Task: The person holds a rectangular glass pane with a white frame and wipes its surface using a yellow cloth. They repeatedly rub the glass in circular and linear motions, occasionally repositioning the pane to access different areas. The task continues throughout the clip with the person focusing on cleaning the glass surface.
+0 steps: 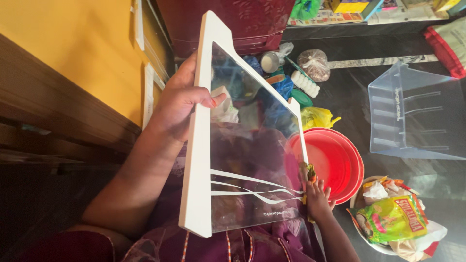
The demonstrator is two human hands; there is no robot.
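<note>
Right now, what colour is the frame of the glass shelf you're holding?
White, on the glass shelf, held by the left hand. Head view shows it best.

Arms: both bare from the wrist up to where the picture ends, no sleeves showing over the forearms.
Left hand (182, 99): bare, no glove or ring in view; thumbnail painted orange-red.
Right hand (318, 196): bare, no glove; fingers partly hidden, nails too small to tell.
Clothing: dark purple-maroon garment with a faint printed pattern at the bottom edge of the picture.
Trim: thin striped cords in orange and white running down the garment's front.
</note>
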